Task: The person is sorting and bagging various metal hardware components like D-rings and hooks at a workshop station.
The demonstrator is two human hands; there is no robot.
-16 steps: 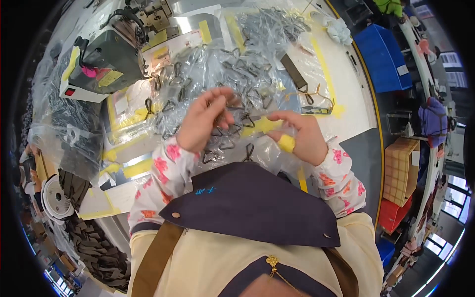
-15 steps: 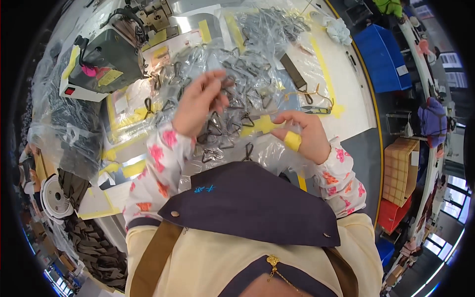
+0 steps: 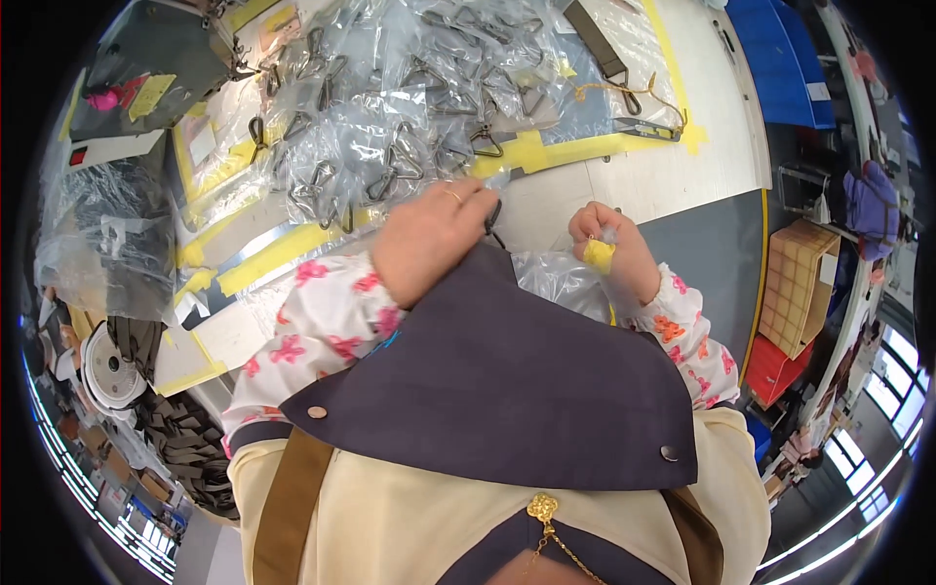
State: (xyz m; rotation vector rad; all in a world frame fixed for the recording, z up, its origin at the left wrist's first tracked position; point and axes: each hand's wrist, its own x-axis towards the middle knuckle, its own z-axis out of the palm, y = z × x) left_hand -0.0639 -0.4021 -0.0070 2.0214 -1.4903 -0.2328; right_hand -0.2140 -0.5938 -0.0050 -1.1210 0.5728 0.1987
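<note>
Clear plastic bags (image 3: 390,127) holding dark metal triangular buckles are lying heaped across the white table (image 3: 634,180), which is striped with yellow tape (image 3: 283,249). The left hand (image 3: 429,239), wearing a ring, is resting with its grip clenched at the near edge of the heap, pinching a dark buckle (image 3: 494,210) whose shape is mostly hidden under the fingers. The right hand (image 3: 609,253) is sitting well apart from it, near the table's edge, with its grip clenched on a crumpled bag (image 3: 561,278) and a yellow-wrapped fingertip (image 3: 598,255) pressing against the plastic. That bag is spilling down toward the person's purple collar (image 3: 507,390), between the two pink-patterned sleeves. Farther back on the table, a dark strap (image 3: 595,39) is lying at a slant beside a yellow cord (image 3: 639,93) with metal clips. At the upper left a dark machine (image 3: 146,58) is carrying a yellow rectangular label (image 3: 148,96) and a pink tag (image 3: 102,99) just beside it, and a white plate with a small red square is sitting below them. Blue bins (image 3: 770,54) are standing at the upper right; a tan crate (image 3: 795,283) and a red box (image 3: 775,370) are stacked on the floor to the right. Rolls of dark webbing (image 3: 175,429) are lying at the lower left.
</note>
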